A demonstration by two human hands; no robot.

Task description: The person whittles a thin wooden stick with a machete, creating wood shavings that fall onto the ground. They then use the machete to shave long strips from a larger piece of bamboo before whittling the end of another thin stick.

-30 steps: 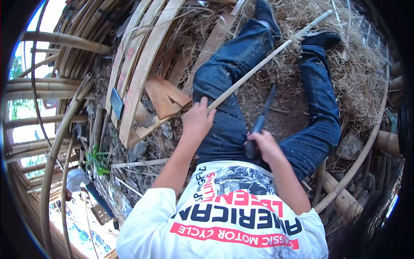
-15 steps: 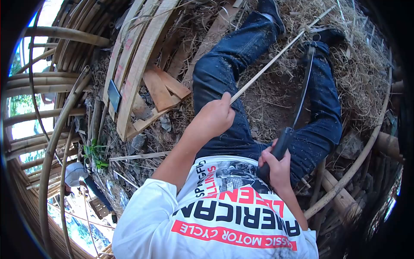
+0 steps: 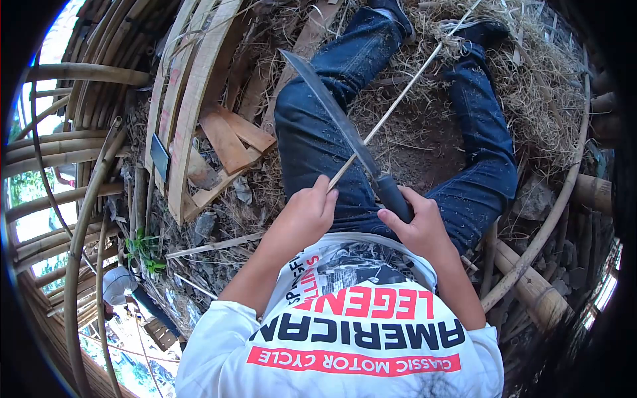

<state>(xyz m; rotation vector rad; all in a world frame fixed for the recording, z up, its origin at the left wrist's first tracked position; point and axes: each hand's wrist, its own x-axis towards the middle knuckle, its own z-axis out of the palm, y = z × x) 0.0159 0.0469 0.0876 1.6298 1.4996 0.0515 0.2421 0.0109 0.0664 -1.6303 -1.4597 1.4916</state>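
Over my lap, my left hand [image 3: 306,213] pinches the near end of a thin bamboo strip [image 3: 406,91], which runs away toward my far foot. My right hand [image 3: 419,225] is wrapped round the dark handle of a machete [image 3: 332,106]. The long blade points up and to the left and crosses over the strip a short way beyond my left fingers. Both hands are low, close to the hem of my white printed shirt [image 3: 358,331]. My jeans [image 3: 312,146] are dotted with small shavings.
Dry shavings [image 3: 537,113] are heaped at the far right. Wooden planks [image 3: 192,99] lean at the left, with a phone [image 3: 160,156] on them and short board pieces [image 3: 232,139] beside. Bamboo poles [image 3: 79,142] line the left side. Another person [image 3: 126,288] is at lower left.
The machete has swung from pointing away on the right to lying across the strip, pointing left. My right hand moved up and inward; my left hand came nearer my body with the strip.
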